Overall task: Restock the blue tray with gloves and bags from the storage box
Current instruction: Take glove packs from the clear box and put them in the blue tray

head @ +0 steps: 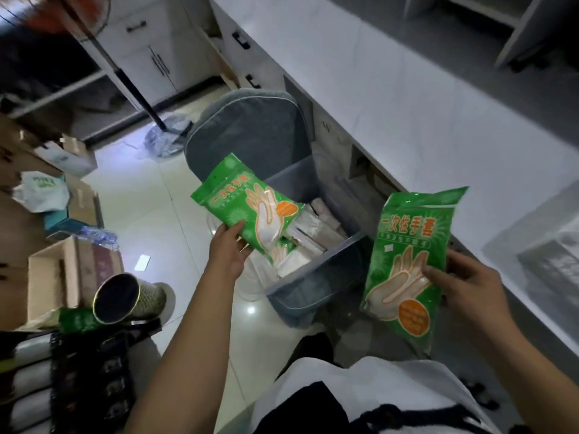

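A grey translucent storage box (316,277) stands on the floor, its lid (247,133) leaning open behind it. Inside lie white and pale packets (310,236) and another green pack. My left hand (230,249) grips a green pack of disposable gloves (247,208) by its lower corner, just above the box's left side. To the right of the box, my right hand (463,283) holds a second green glove pack (407,261) upright, near the counter's front. The blue tray is not visible.
A long white counter (407,104) runs along the right, with a pale container (548,252) at its near end. Cardboard boxes (53,277), a metal cup (125,299) and clutter fill the left. A mop (163,133) stands on the tiled floor behind.
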